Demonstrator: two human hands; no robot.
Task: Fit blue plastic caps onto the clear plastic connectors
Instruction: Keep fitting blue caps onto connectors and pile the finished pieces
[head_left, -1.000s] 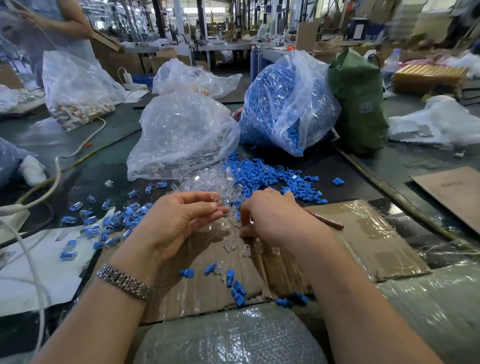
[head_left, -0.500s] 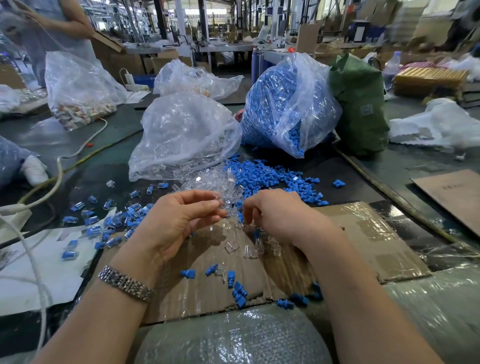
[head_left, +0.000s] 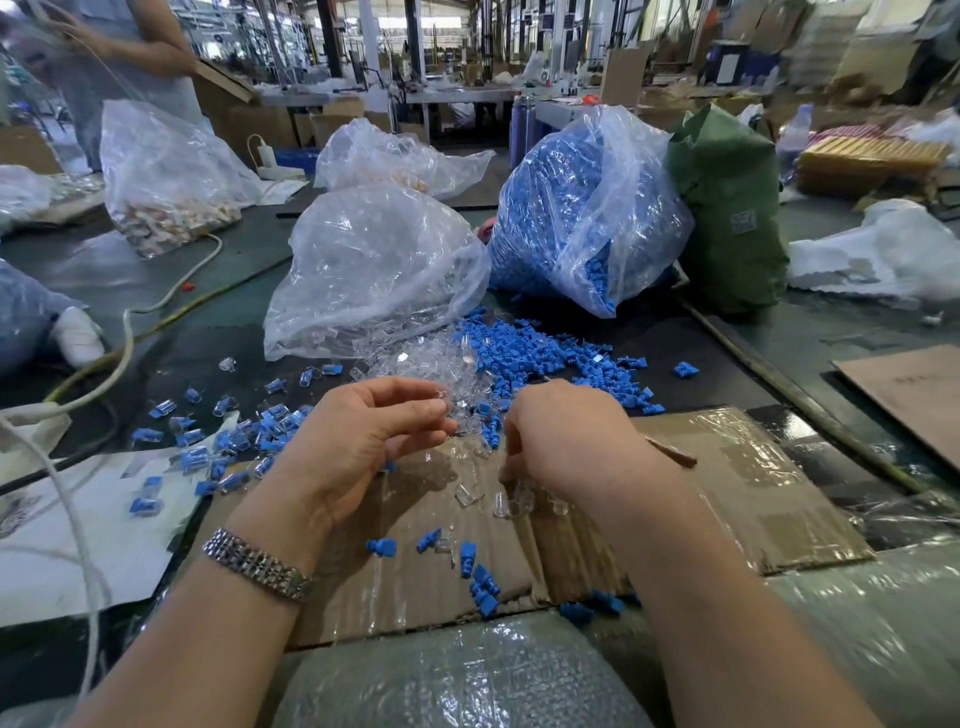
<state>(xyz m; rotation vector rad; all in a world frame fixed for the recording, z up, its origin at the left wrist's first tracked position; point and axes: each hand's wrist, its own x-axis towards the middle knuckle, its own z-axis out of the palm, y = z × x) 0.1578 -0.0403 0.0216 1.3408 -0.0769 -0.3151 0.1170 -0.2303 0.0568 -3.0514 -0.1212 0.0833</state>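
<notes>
Dozens of blue caps (head_left: 545, 348) and clear connectors (head_left: 415, 364) lie heaped together on the dark surface (head_left: 234, 306) just beyond the hands, small, glossy, hard to tell apart. Left hand (head_left: 363, 441) pinches one clear connector (head_left: 441, 402) at its curled fingertips; right hand (head_left: 566, 436) curls down over the cardboard (head_left: 727, 467), and whether it holds anything I cannot tell. Slippery little pieces, so a misaligned push could pop a cap into the pile.

Caps (head_left: 540, 348) rt of connectors (head_left: 415, 364), bags (head_left: 374, 265) behind
</notes>
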